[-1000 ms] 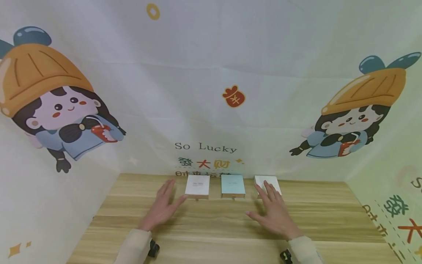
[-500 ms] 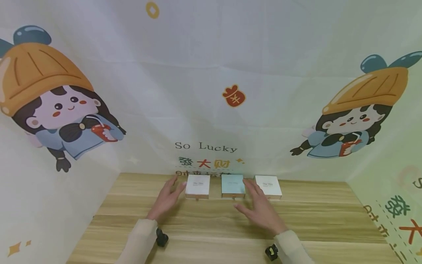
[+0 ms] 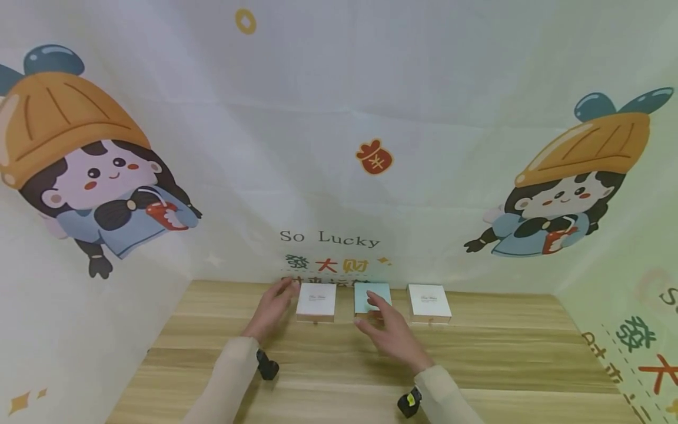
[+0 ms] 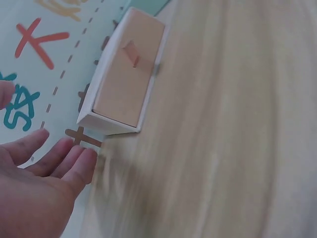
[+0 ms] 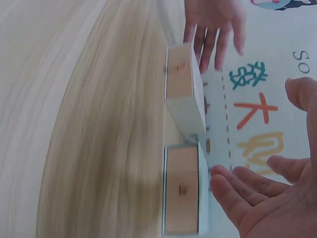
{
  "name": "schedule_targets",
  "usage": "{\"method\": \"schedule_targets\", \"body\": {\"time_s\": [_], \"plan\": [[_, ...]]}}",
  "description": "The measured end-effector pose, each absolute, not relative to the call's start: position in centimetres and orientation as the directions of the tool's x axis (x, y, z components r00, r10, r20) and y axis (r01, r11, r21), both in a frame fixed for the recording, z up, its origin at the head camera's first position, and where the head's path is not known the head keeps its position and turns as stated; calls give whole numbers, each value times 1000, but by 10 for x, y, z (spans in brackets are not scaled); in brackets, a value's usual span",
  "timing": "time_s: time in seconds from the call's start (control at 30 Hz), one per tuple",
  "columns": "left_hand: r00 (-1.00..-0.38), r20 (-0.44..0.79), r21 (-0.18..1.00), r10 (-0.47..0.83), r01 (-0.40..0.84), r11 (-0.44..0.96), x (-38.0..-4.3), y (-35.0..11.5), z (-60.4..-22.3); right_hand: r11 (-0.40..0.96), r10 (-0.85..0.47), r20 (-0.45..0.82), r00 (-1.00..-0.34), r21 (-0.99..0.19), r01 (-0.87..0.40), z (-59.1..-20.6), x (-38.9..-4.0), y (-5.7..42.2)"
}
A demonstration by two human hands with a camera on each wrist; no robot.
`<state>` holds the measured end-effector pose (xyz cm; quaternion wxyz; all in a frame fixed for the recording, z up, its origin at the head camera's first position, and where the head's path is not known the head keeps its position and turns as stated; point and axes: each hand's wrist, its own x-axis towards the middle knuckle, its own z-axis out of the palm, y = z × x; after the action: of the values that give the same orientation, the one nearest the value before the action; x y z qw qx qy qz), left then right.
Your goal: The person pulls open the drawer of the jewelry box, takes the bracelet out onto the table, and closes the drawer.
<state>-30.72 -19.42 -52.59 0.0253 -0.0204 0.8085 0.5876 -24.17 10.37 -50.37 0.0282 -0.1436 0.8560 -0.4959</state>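
Note:
Three small drawer boxes stand in a row at the back of the wooden table: a white box [image 3: 316, 301] on the left, a light blue box [image 3: 364, 300] in the middle and another white box [image 3: 429, 303] on the right. Each has a tan front; the left box's front [image 4: 131, 69] shows a small pull tab. My left hand [image 3: 272, 308] is beside the left box's left side, its fingers relaxed and holding nothing. My right hand [image 3: 391, 334] hovers at the light blue box, overlapping it in the head view, with fingers loosely bent and nothing between them.
A printed cloth wall [image 3: 339, 176] rises right behind the boxes, with side walls at left and right. The wooden table [image 3: 328, 365] stretches in front of them. A small black device [image 3: 269, 366] is worn on the left wrist, and another black device [image 3: 409, 403] on the right.
My right hand has moved left, from over the right white box to the light blue box. My left hand has shifted slightly forward and right, nearer the left box. The boxes stay in place.

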Motion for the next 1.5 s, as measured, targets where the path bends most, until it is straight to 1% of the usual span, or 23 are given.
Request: {"method": "schedule_targets", "body": {"time_s": [0.13, 0.23, 0.37, 0.53, 0.77, 1.0, 1.23, 1.5], "plan": [[-996, -84, 966, -8, -84, 243, -318, -195, -528, 446, -314, 54, -948, -873, -198, -510, -247, 90], [-995, -98, 960, -18, -99, 263, -326, -196, -531, 430, -329, 29, -944, -885, -177, -514, -249, 81], [-992, -127, 948, -24, -129, 290, -333, -198, -534, 430, -311, 7, -950, -890, -148, -519, -250, 71], [-990, -137, 944, -24, -138, 299, -338, -194, -537, 419, -276, 23, -961, -897, -142, -523, -250, 58], [-993, -108, 926, -42, -116, 359, -339, -186, -537, 424, -177, 47, -983, -898, -119, -529, -251, 40], [-995, -71, 905, -65, -92, 415, -342, -181, -538, 460, -7, 68, -998, -886, -64, -538, -261, 21], [-990, -74, 903, -120, -118, 413, -344, -181, -541, 522, 67, 99, -993, -852, -49, -541, -268, 8], [-993, -59, 893, -98, -96, 440, -343, -180, -540, 576, 148, 155, -977, -816, -42, -543, -269, 3]]}}
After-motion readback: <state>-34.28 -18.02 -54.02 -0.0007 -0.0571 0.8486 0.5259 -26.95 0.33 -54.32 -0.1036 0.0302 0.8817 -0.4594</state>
